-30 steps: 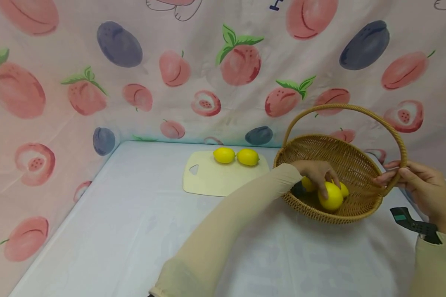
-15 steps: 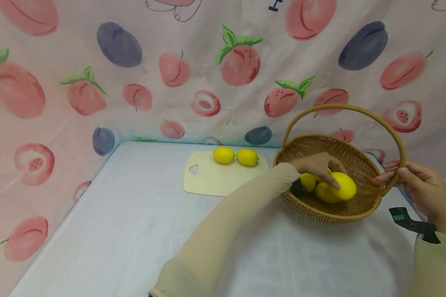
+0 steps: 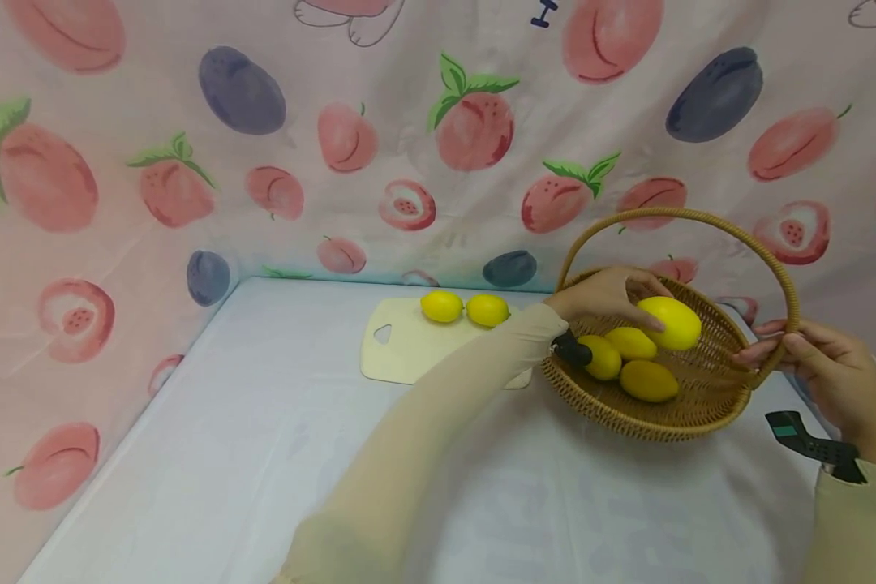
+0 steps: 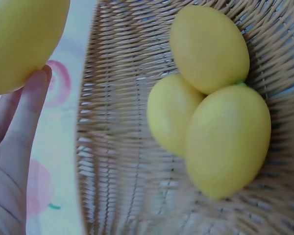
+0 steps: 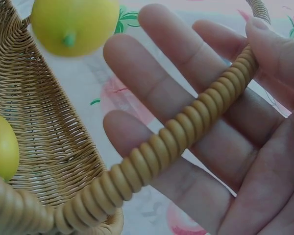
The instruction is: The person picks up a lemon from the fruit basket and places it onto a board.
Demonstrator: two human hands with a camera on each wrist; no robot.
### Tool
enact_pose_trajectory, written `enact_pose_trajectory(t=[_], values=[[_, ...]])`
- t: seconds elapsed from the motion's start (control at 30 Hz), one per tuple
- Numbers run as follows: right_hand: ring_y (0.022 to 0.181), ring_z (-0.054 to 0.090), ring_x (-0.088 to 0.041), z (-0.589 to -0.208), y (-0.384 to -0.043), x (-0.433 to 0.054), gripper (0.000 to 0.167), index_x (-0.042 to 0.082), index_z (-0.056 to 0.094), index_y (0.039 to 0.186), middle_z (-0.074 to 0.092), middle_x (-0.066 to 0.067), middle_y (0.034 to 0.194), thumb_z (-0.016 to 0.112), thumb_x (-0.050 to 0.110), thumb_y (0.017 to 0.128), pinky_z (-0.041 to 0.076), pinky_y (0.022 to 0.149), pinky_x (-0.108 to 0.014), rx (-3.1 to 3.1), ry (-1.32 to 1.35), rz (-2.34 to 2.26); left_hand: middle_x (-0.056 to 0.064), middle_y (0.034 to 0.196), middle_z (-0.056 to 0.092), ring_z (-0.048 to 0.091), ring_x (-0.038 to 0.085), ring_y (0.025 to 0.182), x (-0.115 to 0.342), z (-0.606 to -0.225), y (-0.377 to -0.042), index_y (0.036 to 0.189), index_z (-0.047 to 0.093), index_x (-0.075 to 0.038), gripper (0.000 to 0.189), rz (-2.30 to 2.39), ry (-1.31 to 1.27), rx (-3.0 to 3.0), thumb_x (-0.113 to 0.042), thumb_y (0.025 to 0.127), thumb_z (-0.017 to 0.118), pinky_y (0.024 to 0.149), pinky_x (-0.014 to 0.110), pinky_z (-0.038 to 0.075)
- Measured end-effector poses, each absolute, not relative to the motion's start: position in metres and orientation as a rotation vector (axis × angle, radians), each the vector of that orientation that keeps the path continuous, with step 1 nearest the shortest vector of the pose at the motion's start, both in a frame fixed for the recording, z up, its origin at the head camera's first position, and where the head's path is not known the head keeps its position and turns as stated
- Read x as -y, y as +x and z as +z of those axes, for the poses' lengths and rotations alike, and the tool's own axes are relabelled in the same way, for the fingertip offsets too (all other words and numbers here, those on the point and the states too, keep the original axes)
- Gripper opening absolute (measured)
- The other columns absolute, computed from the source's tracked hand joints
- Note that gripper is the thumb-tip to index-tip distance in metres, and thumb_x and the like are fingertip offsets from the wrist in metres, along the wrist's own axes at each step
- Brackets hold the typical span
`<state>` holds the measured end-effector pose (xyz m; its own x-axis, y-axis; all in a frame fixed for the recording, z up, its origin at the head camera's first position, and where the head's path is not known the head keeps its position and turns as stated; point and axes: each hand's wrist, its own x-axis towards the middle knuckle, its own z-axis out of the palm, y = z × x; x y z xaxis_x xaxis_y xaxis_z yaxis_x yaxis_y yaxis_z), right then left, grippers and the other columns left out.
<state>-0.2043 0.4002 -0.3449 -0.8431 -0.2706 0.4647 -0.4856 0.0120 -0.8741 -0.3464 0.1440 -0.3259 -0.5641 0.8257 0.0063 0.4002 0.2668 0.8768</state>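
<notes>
My left hand (image 3: 611,294) pinches a yellow lemon (image 3: 672,323) between thumb and fingers, raised over the wicker basket (image 3: 710,365). In the left wrist view this lemon (image 4: 24,44) is cut off by the frame's top left corner. Three more lemons lie together at the bottom of the basket, the nearest lemon (image 3: 649,382) slightly apart from the others in the head view. On the basket's right side, my right hand (image 3: 835,365) holds the arched handle (image 3: 748,233). The right wrist view shows the fingers (image 5: 152,88) lying behind the handle, with the thumb against it.
A cream cutting board (image 3: 401,357) lies left of the basket, partly covered by my left sleeve. Two lemons (image 3: 441,307) sit side by side on its far edge. A fruit-printed cloth (image 3: 336,203) hangs behind the white-covered table (image 3: 212,454).
My left hand has lifted a lemon up from the others in the basket, uncovering the three below. The right hand stays on the handle, and the basket has not visibly moved.
</notes>
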Motion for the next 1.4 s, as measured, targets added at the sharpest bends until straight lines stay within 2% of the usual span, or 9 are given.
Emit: enact_pose_trajectory(t=[0.1, 0.2, 0.33, 0.57, 0.67, 0.8, 1.0, 1.2, 1.4], values=[[0.088, 0.070, -0.012, -0.345, -0.205, -0.400, 0.032, -0.010, 0.055, 0.112, 0.073, -0.006, 0.097, 0.026, -0.010, 0.098, 0.052, 0.081, -0.014, 2.113, 0.812, 1.927, -0.010, 0.115, 0.060, 0.055, 0.001, 0.098, -0.133, -0.322, -0.352, 0.120, 0.060, -0.017, 0.044, 1.240, 1.172, -2.116, -0.023, 0.079, 0.076, 0.083, 0.012, 0.046], [0.087, 0.070, -0.010, -0.345, -0.204, -0.401, 0.031, -0.008, 0.055, 0.111, 0.073, -0.003, 0.096, 0.027, -0.008, 0.098, 0.052, 0.080, -0.013, 2.150, 0.781, 1.876, -0.002, 0.118, 0.061, 0.058, 0.005, 0.096, -0.119, -0.317, -0.354, 0.122, 0.060, -0.011, 0.046, 1.297, 1.204, -2.102, -0.019, 0.079, 0.075, 0.082, 0.013, 0.048], [0.085, 0.070, -0.009, -0.344, -0.204, -0.400, 0.030, -0.007, 0.056, 0.110, 0.073, -0.002, 0.095, 0.029, -0.008, 0.098, 0.052, 0.079, -0.012, 2.188, 0.749, 1.826, 0.003, 0.117, 0.063, 0.060, 0.008, 0.097, -0.096, -0.316, -0.355, 0.121, 0.061, -0.010, 0.046, 1.361, 1.168, -2.111, -0.018, 0.078, 0.077, 0.082, 0.015, 0.050], [0.085, 0.070, -0.009, -0.345, -0.205, -0.400, 0.029, -0.009, 0.054, 0.110, 0.073, -0.002, 0.096, 0.028, -0.008, 0.098, 0.052, 0.080, -0.012, 2.177, 0.756, 1.847, 0.003, 0.115, 0.063, 0.060, 0.011, 0.099, -0.051, -0.320, -0.359, 0.120, 0.061, -0.013, 0.046, 1.405, 1.103, -2.221, -0.022, 0.078, 0.077, 0.083, 0.017, 0.051], [0.085, 0.070, -0.010, -0.345, -0.205, -0.400, 0.028, -0.010, 0.054, 0.110, 0.073, -0.002, 0.096, 0.028, -0.009, 0.098, 0.051, 0.080, -0.012, 2.166, 0.757, 1.855, 0.008, 0.113, 0.065, 0.062, 0.016, 0.096, -0.031, -0.322, -0.357, 0.119, 0.062, -0.010, 0.043, 1.480, 1.087, -2.218, -0.018, 0.078, 0.076, 0.083, 0.021, 0.053], [0.086, 0.070, -0.010, -0.345, -0.206, -0.400, 0.030, -0.010, 0.054, 0.111, 0.073, -0.003, 0.097, 0.028, -0.009, 0.098, 0.052, 0.081, -0.012, 2.148, 0.780, 1.874, 0.009, 0.113, 0.066, 0.063, 0.015, 0.094, -0.003, -0.327, -0.357, 0.118, 0.062, -0.008, 0.042, 1.576, 1.051, -2.239, -0.015, 0.079, 0.075, 0.085, 0.024, 0.053], [0.087, 0.070, -0.010, -0.345, -0.207, -0.400, 0.031, -0.008, 0.054, 0.112, 0.073, -0.004, 0.097, 0.027, -0.010, 0.098, 0.052, 0.081, -0.013, 2.143, 0.792, 1.883, 0.009, 0.119, 0.063, 0.061, 0.016, 0.100, 0.040, -0.342, -0.357, 0.121, 0.060, -0.008, 0.044, 1.643, 0.940, -2.267, -0.013, 0.079, 0.074, 0.091, 0.027, 0.051], [0.086, 0.070, -0.007, -0.344, -0.205, -0.398, 0.028, -0.007, 0.055, 0.112, 0.073, 0.000, 0.095, 0.030, -0.007, 0.098, 0.051, 0.079, -0.011, 2.179, 0.735, 1.843, 0.011, 0.121, 0.060, 0.063, 0.024, 0.100, 0.081, -0.355, -0.353, 0.122, 0.059, -0.008, 0.046, 1.645, 0.794, -2.298, -0.011, 0.079, 0.075, 0.089, 0.033, 0.053], [0.086, 0.070, -0.008, -0.344, -0.204, -0.398, 0.027, -0.008, 0.054, 0.112, 0.073, 0.000, 0.095, 0.030, -0.006, 0.099, 0.052, 0.078, -0.012, 2.189, 0.725, 1.836, 0.011, 0.125, 0.057, 0.062, 0.023, 0.103, 0.120, -0.371, -0.354, 0.125, 0.058, -0.009, 0.048, 1.636, 0.713, -2.347, -0.014, 0.080, 0.075, 0.091, 0.031, 0.052]])
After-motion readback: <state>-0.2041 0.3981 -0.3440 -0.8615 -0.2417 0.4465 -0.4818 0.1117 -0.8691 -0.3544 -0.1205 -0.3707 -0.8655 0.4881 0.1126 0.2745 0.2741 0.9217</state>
